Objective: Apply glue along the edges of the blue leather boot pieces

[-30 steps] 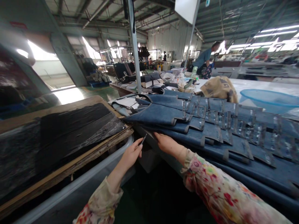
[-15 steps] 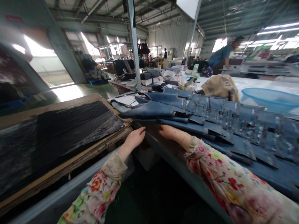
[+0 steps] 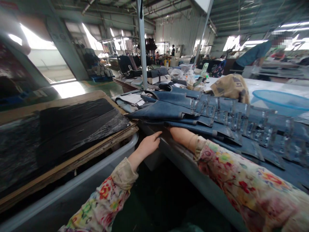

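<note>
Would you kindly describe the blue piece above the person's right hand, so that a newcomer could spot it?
Look to the long grey table on the right, covered with overlapping dark blue pieces. At its near left corner, the right hand is tucked under the lowest blue piece. Unlike its neighbours, this one lies nearest the table edge.

Single view, head-worn. Position: standing at the bench [image 3: 185, 162] corner, above the person's own arms. Facing: forward and down. Near field: left hand [image 3: 148, 146] and right hand [image 3: 180, 135], close below. Far field: stacked denim pieces [image 3: 164, 111], then the hall [image 3: 173, 35]. Wide lens, edges bent.
</note>
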`<state>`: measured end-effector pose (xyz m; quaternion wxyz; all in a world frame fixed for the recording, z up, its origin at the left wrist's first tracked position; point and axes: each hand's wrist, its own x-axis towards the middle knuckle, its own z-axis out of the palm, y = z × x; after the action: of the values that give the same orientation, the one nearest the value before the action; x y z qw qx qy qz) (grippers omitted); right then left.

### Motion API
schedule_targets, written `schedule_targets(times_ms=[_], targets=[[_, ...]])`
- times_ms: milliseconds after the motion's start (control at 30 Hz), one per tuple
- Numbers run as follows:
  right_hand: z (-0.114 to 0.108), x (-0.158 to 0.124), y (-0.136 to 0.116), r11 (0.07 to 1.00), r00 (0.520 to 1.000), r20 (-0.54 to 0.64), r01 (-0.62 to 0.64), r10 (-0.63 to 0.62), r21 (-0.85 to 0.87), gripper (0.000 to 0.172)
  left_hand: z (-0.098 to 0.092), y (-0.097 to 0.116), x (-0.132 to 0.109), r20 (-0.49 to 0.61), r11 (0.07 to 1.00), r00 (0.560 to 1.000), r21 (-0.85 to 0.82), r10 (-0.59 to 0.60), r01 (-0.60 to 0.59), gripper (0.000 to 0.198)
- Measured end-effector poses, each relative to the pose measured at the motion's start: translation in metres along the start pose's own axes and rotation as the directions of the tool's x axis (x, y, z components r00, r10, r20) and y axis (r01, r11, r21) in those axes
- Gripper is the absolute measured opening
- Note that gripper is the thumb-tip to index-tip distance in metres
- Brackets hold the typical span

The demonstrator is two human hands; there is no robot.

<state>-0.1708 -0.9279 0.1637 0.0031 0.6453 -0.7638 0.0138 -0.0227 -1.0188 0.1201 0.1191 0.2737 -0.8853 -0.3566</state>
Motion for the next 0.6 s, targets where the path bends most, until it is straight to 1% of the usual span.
schedule_targets(times_ms=[100, 167, 267, 367, 433, 467, 533, 600], targets=[[-0.020, 0.008, 0.016, 0.994, 0.991, 0.078, -0.112, 0.111, 0.007, 0.042, 0.011, 0.011, 0.006, 0.109, 0.985, 0.994, -0.171, -0.007, 0.026, 0.047], [-0.030, 0.015, 0.023, 0.986, 0.979, 0.123, -0.166, 0.163, 0.016, 0.045, 0.017, 0.018, 0.014, 0.140, 0.971, 0.990, -0.232, -0.030, 0.062, 0.042], [-0.035, 0.017, 0.025, 0.988, 0.977, 0.152, -0.153, 0.149, 0.015, 0.045, 0.026, 0.027, 0.026, 0.146, 0.949, 0.986, -0.291, -0.083, 0.123, 0.038], [-0.034, 0.010, 0.020, 0.997, 0.968, 0.239, -0.073, 0.072, -0.008, 0.039, 0.032, 0.030, 0.030, 0.152, 0.924, 0.979, -0.338, -0.135, 0.180, 0.036], [-0.030, 0.004, 0.016, 0.998, 0.951, 0.303, -0.048, 0.062, -0.051, 0.033, 0.034, 0.031, 0.028, 0.164, 0.905, 0.973, -0.370, -0.160, 0.211, 0.034], [-0.027, 0.001, 0.014, 0.996, 0.946, 0.317, -0.049, 0.069, -0.072, 0.030, 0.035, 0.031, 0.026, 0.170, 0.895, 0.971, -0.386, -0.170, 0.225, 0.034], [-0.019, -0.004, 0.010, 0.993, 0.954, 0.285, -0.071, 0.094, -0.090, 0.031, 0.036, 0.034, 0.024, 0.177, 0.877, 0.967, -0.414, -0.185, 0.244, 0.032], [-0.011, -0.009, 0.007, 0.992, 0.971, 0.211, -0.096, 0.111, -0.080, 0.032, 0.037, 0.037, 0.023, 0.179, 0.866, 0.964, -0.431, -0.195, 0.255, 0.031]])
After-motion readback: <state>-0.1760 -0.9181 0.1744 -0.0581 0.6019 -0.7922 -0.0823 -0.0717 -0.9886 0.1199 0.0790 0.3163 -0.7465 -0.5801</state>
